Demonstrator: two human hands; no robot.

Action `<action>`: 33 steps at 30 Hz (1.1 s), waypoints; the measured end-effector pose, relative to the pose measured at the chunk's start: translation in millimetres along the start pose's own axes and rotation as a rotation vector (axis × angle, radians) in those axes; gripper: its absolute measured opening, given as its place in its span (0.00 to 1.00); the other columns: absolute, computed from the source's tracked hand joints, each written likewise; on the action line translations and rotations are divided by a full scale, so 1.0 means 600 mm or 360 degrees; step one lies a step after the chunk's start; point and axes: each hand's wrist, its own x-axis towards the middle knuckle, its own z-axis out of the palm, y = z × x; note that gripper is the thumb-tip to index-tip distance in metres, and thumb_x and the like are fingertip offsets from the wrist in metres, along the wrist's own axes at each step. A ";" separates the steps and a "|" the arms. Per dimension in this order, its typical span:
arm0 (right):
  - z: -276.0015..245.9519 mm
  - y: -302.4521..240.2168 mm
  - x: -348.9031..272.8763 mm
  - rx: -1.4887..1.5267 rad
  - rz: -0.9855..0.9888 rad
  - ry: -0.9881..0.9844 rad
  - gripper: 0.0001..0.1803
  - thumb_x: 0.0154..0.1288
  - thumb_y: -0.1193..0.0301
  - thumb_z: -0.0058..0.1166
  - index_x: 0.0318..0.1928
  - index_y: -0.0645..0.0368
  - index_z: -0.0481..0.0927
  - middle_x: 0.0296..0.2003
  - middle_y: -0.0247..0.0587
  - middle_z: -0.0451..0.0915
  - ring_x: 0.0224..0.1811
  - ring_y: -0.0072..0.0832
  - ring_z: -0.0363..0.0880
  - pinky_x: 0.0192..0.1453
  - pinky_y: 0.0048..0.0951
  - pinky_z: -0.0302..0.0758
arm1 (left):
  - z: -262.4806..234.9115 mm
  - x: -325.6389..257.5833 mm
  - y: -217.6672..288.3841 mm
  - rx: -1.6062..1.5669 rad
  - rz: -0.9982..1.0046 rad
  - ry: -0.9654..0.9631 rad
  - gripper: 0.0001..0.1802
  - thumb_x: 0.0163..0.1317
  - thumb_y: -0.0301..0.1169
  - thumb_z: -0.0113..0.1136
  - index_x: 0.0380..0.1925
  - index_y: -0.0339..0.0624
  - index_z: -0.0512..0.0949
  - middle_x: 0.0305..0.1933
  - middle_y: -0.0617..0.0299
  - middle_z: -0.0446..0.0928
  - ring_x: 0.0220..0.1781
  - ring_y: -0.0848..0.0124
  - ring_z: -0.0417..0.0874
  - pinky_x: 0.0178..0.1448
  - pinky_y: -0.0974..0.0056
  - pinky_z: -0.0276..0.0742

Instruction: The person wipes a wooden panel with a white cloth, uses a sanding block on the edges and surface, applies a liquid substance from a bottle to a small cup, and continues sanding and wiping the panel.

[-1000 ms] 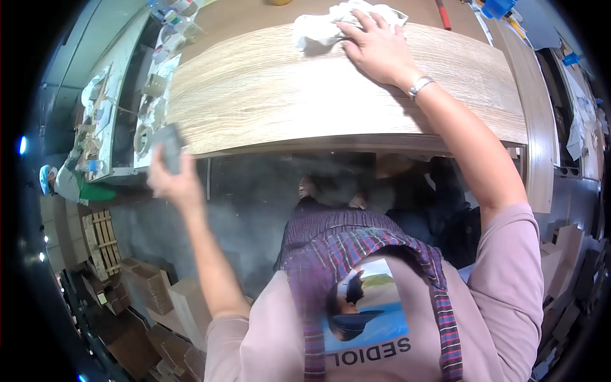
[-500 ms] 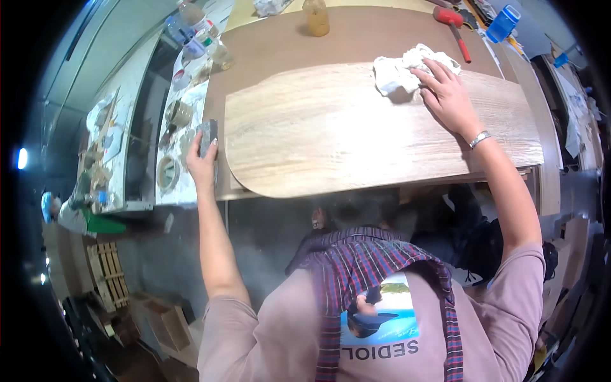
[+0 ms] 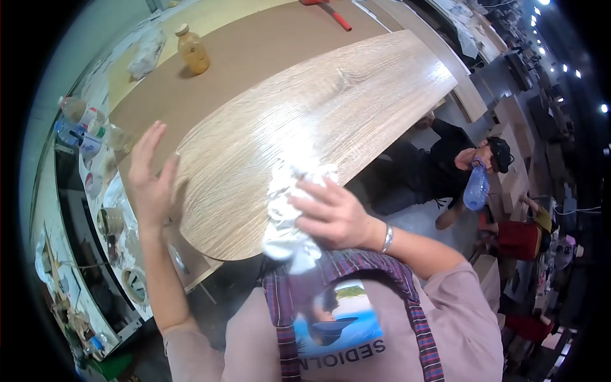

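Observation:
A wood-grain panel point(image 3: 331, 95) with a rounded left end lies slantwise over the brown board on the bench. My right hand point(image 3: 334, 216) presses a crumpled white cloth point(image 3: 286, 216) at the panel's near edge, its fingers bent over the cloth. Raised beside the rounded end is my left hand point(image 3: 153, 178), fingers stretched and thumb apart, with nothing visible in it. Whether it touches the panel I cannot tell.
Beyond the panel stands a bottle of amber liquid point(image 3: 193, 54), with a red-handled mallet point(image 3: 334, 14) farther right. Plastic bottles point(image 3: 83, 118) and a round container point(image 3: 135, 283) line the left side. At right, a person point(image 3: 439, 159) drinks from a blue bottle point(image 3: 476, 188).
My right hand has drawn the cloth from the panel's far right to its near left edge. The grey block has left my left hand, which is now open. The view has turned.

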 end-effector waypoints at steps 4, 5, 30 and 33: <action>-0.036 0.069 -0.011 -0.0121 0.0613 0.0249 0.11 0.51 0.80 0.58 0.38 0.60 0.84 0.52 0.51 0.79 0.55 0.51 0.79 0.62 0.47 0.74 | -0.031 -0.048 -0.099 -0.0310 -0.0508 0.0456 0.20 0.63 0.22 0.63 0.57 0.35 0.79 0.56 0.55 0.81 0.59 0.66 0.80 0.66 0.63 0.71; -0.036 0.098 -0.016 -0.0123 0.0700 0.0284 0.13 0.51 0.83 0.56 0.39 0.63 0.83 0.52 0.52 0.78 0.57 0.51 0.77 0.63 0.45 0.73 | -0.037 -0.078 -0.132 -0.0395 -0.0695 0.0607 0.19 0.64 0.22 0.62 0.56 0.35 0.79 0.54 0.56 0.82 0.57 0.69 0.81 0.65 0.64 0.72; -0.046 0.002 0.117 0.1510 0.0799 0.0217 0.25 0.57 0.71 0.71 0.55 0.64 0.78 0.38 0.38 0.80 0.36 0.21 0.78 0.40 0.24 0.77 | 0.024 -0.087 0.184 -0.0606 -0.0020 0.0142 0.22 0.55 0.15 0.62 0.52 0.32 0.76 0.51 0.49 0.78 0.52 0.60 0.78 0.58 0.59 0.75; -0.061 0.004 0.076 0.1758 0.1110 0.0415 0.19 0.58 0.74 0.70 0.50 0.62 0.80 0.35 0.29 0.76 0.34 0.13 0.73 0.36 0.19 0.72 | 0.078 -0.040 0.249 -0.0537 0.0357 -0.0136 0.22 0.50 0.18 0.65 0.49 0.33 0.76 0.46 0.47 0.79 0.48 0.54 0.79 0.55 0.56 0.75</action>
